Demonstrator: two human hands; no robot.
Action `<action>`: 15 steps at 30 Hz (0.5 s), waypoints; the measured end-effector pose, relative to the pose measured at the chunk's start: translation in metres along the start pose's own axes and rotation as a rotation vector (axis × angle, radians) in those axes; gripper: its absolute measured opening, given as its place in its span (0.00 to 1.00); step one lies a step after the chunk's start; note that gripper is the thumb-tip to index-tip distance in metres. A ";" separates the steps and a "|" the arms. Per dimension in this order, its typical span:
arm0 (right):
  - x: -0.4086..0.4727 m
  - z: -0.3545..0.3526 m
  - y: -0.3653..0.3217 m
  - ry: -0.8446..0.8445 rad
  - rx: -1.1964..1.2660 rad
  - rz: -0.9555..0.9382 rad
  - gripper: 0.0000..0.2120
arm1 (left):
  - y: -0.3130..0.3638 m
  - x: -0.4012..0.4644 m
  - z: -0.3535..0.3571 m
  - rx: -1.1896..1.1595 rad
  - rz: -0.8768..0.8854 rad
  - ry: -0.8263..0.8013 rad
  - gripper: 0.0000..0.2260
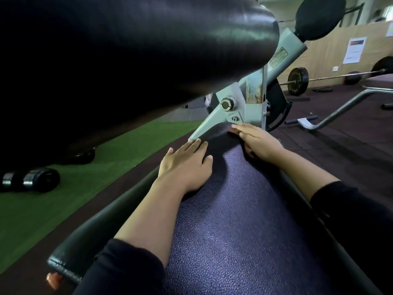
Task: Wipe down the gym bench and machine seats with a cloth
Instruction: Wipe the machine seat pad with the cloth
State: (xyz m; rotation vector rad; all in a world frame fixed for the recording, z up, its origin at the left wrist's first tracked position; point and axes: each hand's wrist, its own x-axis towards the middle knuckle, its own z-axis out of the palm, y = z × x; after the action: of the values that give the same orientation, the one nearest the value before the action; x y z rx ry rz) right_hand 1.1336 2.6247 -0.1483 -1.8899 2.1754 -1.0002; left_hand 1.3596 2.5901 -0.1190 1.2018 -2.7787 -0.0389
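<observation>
Bench pad (pixel 244 220) lies under left hand (pixel 187 165) and right hand (pixel 258 141), both flat.

Barbell (pixel 331 77) and dumbbells (pixel 32 179) lie on floor.

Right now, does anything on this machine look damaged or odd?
Yes. The frame behind the pad shows rust and flaked paint on its upright bracket. Also, both hands, left and right, lie flat on the pad with no cloth visible.
</observation>
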 end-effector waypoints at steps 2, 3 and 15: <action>-0.016 -0.003 0.009 0.052 -0.055 0.049 0.19 | 0.000 0.000 0.000 0.001 0.000 -0.005 0.24; -0.026 -0.003 0.009 0.087 -0.088 0.082 0.19 | 0.000 0.000 -0.001 -0.001 -0.002 -0.008 0.24; 0.008 0.022 -0.038 0.068 -0.131 -0.038 0.19 | 0.001 -0.001 -0.003 -0.008 -0.001 -0.018 0.24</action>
State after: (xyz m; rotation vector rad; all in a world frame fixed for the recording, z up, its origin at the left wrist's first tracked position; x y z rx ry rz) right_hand 1.1744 2.6071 -0.1432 -1.9875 2.3054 -0.9639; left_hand 1.3602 2.5914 -0.1164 1.2073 -2.7909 -0.0617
